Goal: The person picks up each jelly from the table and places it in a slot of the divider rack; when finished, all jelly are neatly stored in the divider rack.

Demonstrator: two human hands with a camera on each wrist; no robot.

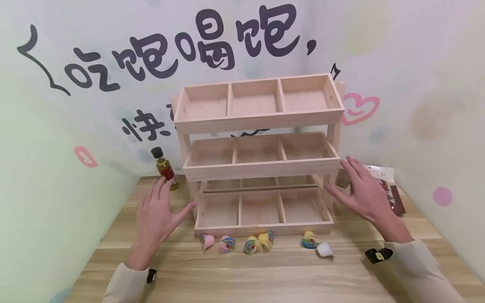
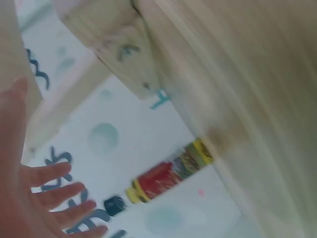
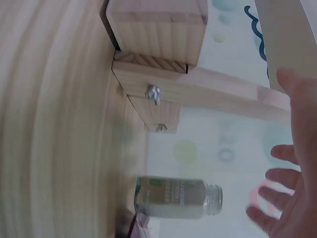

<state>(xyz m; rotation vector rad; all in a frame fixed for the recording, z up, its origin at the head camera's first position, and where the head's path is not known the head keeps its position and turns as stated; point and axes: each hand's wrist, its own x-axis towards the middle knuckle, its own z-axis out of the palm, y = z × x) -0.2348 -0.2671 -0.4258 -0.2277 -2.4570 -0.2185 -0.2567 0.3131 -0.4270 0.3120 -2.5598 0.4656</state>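
Note:
A pale wooden rack [image 1: 261,121] with tiered trays, split into compartments, stands between my two hands. Beside its left end, my left hand [image 1: 156,214] is raised with fingers extended and thumb pointing at the lower tray. A bottle [image 1: 165,169] with a black cap and red label stands just behind that hand. My right hand [image 1: 363,194] hovers at the rack's right end, fingers spread and holding nothing. Near it is a clear glass jar [image 3: 171,197] with a brown label, mostly hidden behind the hand in the head view. The visible compartments contain nothing.
Several small jelly cups, including a pink one [image 1: 208,240], a yellow one [image 1: 310,239] and a white one [image 1: 324,249], lie along the rack's front edge. A dark red and white packet [image 1: 395,198] rests at the right. Printed walls close in the wooden table [image 1: 242,280].

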